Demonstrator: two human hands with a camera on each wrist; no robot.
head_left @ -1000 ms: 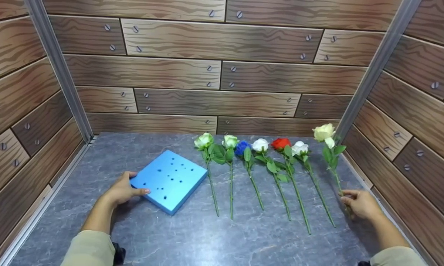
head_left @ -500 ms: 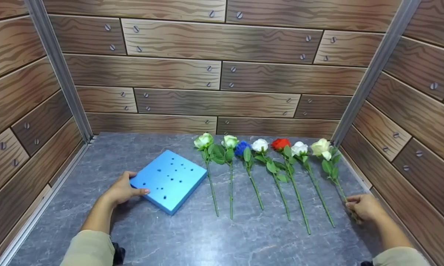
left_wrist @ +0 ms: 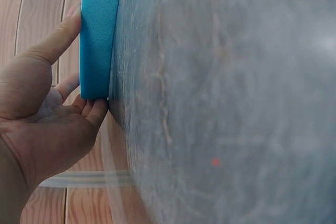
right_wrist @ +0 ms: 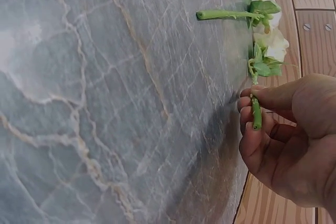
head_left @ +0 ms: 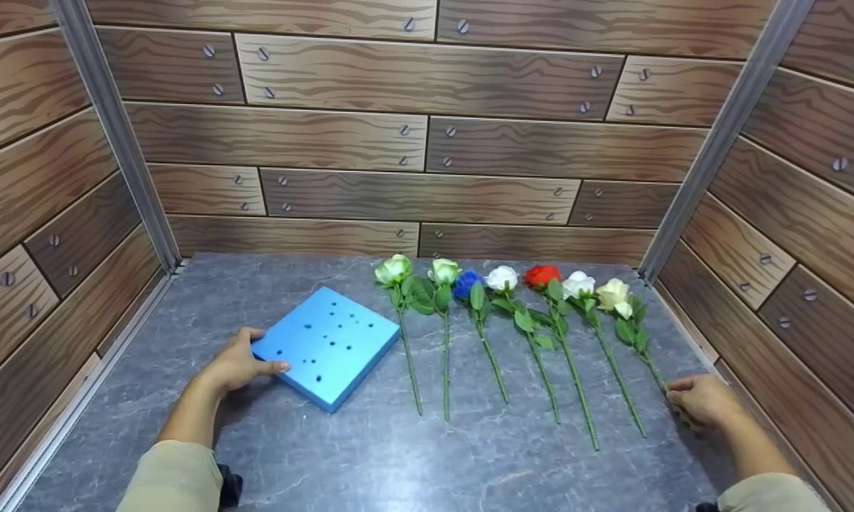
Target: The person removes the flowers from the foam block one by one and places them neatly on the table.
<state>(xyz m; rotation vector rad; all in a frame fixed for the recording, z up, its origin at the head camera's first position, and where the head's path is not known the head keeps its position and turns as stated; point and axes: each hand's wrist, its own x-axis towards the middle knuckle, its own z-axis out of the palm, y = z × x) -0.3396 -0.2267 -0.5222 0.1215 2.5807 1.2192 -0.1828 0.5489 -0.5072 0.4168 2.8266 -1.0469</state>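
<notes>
My left hand [head_left: 238, 364] holds the near-left corner of a blue foam block [head_left: 341, 363] dotted with small dark holes. In the left wrist view the thumb lies on the face of the foam block [left_wrist: 98, 40], with fingertips at its lower edge. At the far right, my right hand [head_left: 705, 400] pinches the lower stem of a cream rose [head_left: 614, 295] between thumb and fingers. Its cut stem end [right_wrist: 256, 116] pokes out past the fingers in the right wrist view. The bloom rests at the table's far right, beside a white rose [head_left: 578, 284].
Left of the cream rose, a row lies on the grey marbled table [head_left: 412, 469]: a red rose [head_left: 542, 276], another white rose [head_left: 502, 278], a blue rose [head_left: 468, 284] and two pale green roses, one nearest the block [head_left: 394, 270]. Wood-patterned walls [head_left: 427, 142] enclose the table.
The cream rose has come down from a raised position to the table, its bloom shifting slightly left. My right hand has moved a little down and right. The left hand and block stay put.
</notes>
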